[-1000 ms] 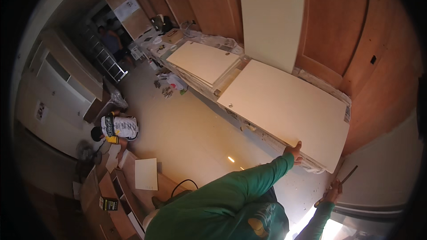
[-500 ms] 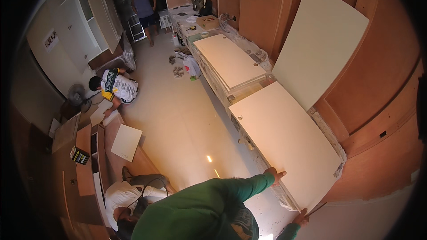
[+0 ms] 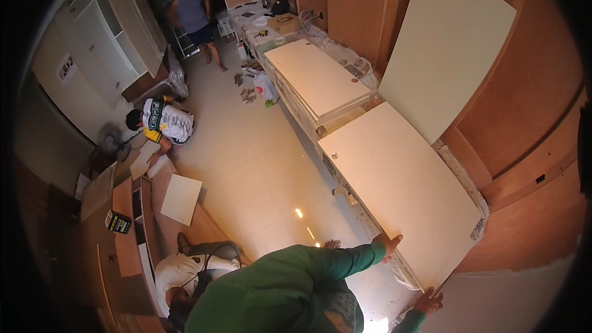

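Note:
A large pale panel [image 3: 401, 185] with a small round hole near its far left corner lies on the plastic-wrapped counter. My left hand [image 3: 388, 246], in a green sleeve, grips the panel's left edge, fingers on its top face. My right hand [image 3: 427, 303] is at the panel's near corner with fingers bent; whatever it holds is hidden. Beyond lies another pale panel [image 3: 317, 80], resting on a stack. A tall pale panel [image 3: 447, 49] leans against the brown wall on the right.
At lower left a person in white [image 3: 179, 271] sits by a wooden cabinet [image 3: 126, 228]. Further back a person in a printed jersey [image 3: 166, 120] crouches near a fan [image 3: 110, 139]. Another person [image 3: 194, 21] stands far back. Bags [image 3: 265, 85] sit on the floor by the counter.
My right hand shifted slightly, and the thin dark rod it held no longer shows. The view has moved a little. The far person has stepped closer.

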